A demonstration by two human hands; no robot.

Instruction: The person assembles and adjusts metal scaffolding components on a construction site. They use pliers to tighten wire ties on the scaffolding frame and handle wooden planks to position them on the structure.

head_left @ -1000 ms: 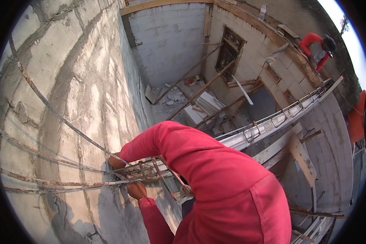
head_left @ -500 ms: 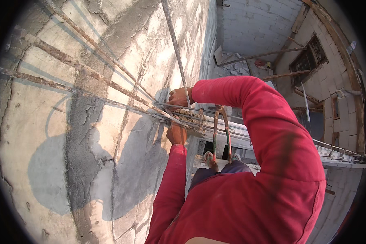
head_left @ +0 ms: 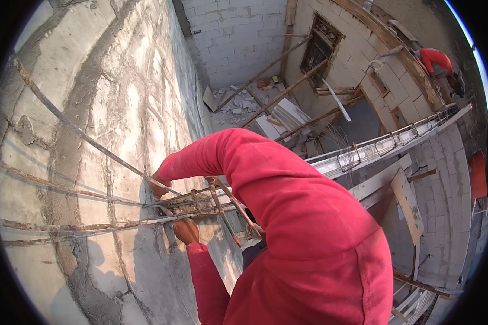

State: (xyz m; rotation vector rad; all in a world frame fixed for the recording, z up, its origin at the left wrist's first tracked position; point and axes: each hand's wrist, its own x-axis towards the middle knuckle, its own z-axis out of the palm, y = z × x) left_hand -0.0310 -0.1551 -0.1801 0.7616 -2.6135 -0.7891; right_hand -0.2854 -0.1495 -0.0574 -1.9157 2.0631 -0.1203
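Note:
Both my hands are at the rebar cage (head_left: 192,201), where its bars meet the rough wall (head_left: 146,124). My left hand (head_left: 186,231) is curled at the near side of the cage, its fingers partly hidden. Across the bars, my right hand (head_left: 157,187) is bent in against the wall with closed fingers, partly covered by its red cuff. What either hand grips is too hidden to make out. Rusty long-handled pincers (head_left: 220,208) hang over the cage by their head, handles spread downward, close to my right forearm.
Long rusty bars (head_left: 81,130) fan out left along the wall. A beam cage (head_left: 385,145) runs to the far right. Far below lie rubble and stacked panels (head_left: 287,116), with wooden props (head_left: 287,102) leaning. Another person in red (head_left: 436,59) is at the upper right.
My view has swung right, so the hands, cage and pincers sit further left and lower. Both hands stay at the same bar joint. The other person has come into view.

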